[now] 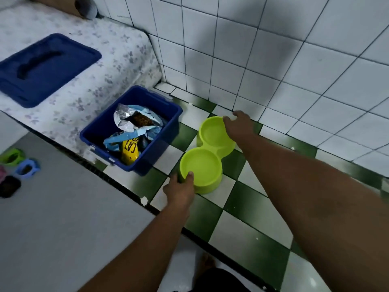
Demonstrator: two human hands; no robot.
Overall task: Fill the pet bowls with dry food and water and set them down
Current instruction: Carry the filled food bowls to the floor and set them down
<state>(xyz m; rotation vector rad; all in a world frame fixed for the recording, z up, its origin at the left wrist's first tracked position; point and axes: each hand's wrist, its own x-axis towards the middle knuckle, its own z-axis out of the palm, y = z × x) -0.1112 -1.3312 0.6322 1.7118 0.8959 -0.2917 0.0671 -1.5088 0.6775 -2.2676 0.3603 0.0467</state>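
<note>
Checkered floor, tiled wall, green bowl

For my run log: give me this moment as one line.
left hand: grips near rim | right hand: grips far rim | double bowl: no dry food inside | food bag: open, in blue bin

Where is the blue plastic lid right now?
Head view, upper left: the blue plastic lid lies on the floral-patterned ledge, beyond the open blue plastic bin.

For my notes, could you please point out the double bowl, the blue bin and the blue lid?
double bowl [202, 165], head view, nearer basin's floor
blue bin [162, 142], head view, outer wall
blue lid [73, 60], head view, flat top
</note>
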